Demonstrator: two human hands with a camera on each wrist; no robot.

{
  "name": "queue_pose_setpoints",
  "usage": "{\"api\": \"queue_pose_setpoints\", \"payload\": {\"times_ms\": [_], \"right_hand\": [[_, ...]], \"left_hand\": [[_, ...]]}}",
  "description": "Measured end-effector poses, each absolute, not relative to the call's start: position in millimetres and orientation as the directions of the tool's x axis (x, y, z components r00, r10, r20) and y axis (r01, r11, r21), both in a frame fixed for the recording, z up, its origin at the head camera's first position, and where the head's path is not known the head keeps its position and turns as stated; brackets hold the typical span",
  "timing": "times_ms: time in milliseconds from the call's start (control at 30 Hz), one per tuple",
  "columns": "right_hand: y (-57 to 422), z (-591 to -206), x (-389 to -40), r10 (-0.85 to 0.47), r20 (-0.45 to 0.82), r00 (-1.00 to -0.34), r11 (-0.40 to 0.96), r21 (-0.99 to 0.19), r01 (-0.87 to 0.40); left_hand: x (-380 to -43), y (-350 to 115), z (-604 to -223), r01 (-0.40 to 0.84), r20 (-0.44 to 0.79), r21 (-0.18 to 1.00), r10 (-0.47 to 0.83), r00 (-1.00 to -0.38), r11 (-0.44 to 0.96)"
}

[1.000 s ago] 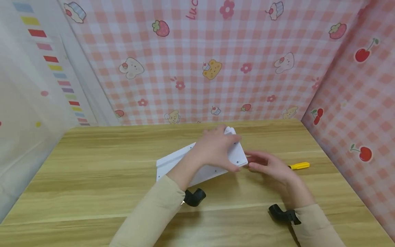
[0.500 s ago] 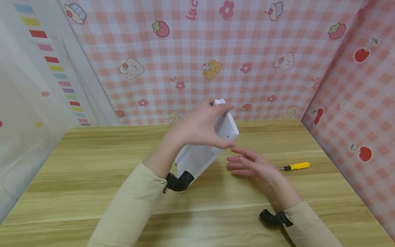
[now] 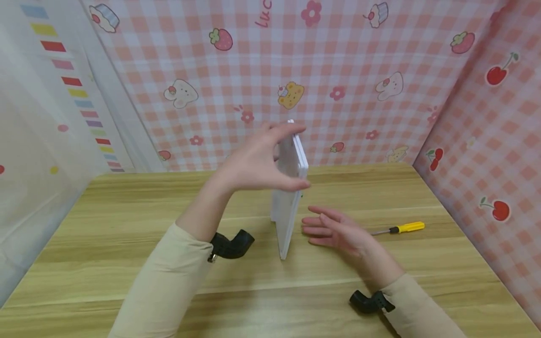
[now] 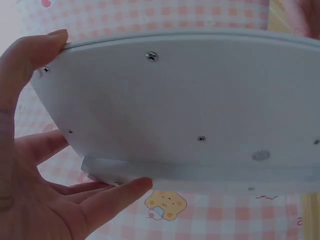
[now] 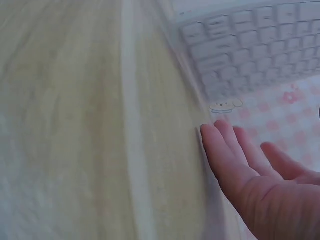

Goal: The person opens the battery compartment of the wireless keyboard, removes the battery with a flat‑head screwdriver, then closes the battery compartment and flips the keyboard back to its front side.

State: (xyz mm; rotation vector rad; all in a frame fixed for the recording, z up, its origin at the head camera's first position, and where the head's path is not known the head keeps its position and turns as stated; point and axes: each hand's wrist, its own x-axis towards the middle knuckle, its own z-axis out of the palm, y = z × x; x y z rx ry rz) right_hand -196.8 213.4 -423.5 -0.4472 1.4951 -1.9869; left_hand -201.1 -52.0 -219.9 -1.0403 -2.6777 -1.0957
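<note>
A white keyboard [image 3: 289, 211] stands on its end on the wooden table, nearly edge-on in the head view. My left hand [image 3: 249, 162] grips its upper end, thumb on the near edge and fingers round the far side. In the left wrist view, the plain underside of the keyboard [image 4: 175, 100] shows several small screws and a raised strip along one edge. My right hand [image 3: 336, 232] hovers just right of the keyboard, fingers extended and holding nothing. The right wrist view shows the key side of the keyboard [image 5: 250, 47] beyond my right hand's fingertips.
On the table to the right lies a screwdriver [image 3: 407, 228] with a yellow handle, its shaft partly behind my right hand. A pink checked cloth [image 3: 355, 61] hangs at the back and right. Black camera mounts [image 3: 231, 245] stick out from both sleeves.
My left hand has raised the keyboard from a low slant to standing on end, turning its face rightward. My right hand has moved left, away from the screwdriver, and its fingers have spread.
</note>
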Motion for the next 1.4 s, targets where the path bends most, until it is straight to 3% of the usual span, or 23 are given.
{"api": "queue_pose_setpoints", "payload": {"times_ms": [200, 300, 767, 1033, 1267, 1400], "right_hand": [[209, -426, -196, -0.634, -0.127, -0.763, -0.221, -0.915, 0.336], [208, -428, -195, -0.639, -0.136, -0.757, -0.256, -0.891, 0.375], [210, -428, -189, -0.49, -0.191, -0.85, -0.203, -0.924, 0.324], [218, -426, -190, -0.348, -0.151, -0.925, -0.236, -0.941, 0.242], [229, -418, -190, -0.242, -0.151, -0.958, -0.329, -0.916, 0.227], [238, -413, -189, -0.183, -0.155, -0.971, -0.299, -0.932, 0.205]], "left_hand": [[-203, -58, -222, 0.597, 0.402, 0.767, 0.551, -0.731, 0.234], [-202, -61, -223, 0.586, 0.428, 0.788, 0.516, -0.742, 0.189], [-197, -73, -239, 0.571, 0.468, 0.817, 0.489, -0.736, 0.078], [-193, -88, -255, 0.584, 0.485, 0.809, 0.485, -0.728, 0.068], [-191, -109, -274, 0.513, 0.409, 0.854, 0.495, -0.767, 0.089], [-193, -122, -292, 0.437, 0.335, 0.893, 0.493, -0.803, 0.105]]}}
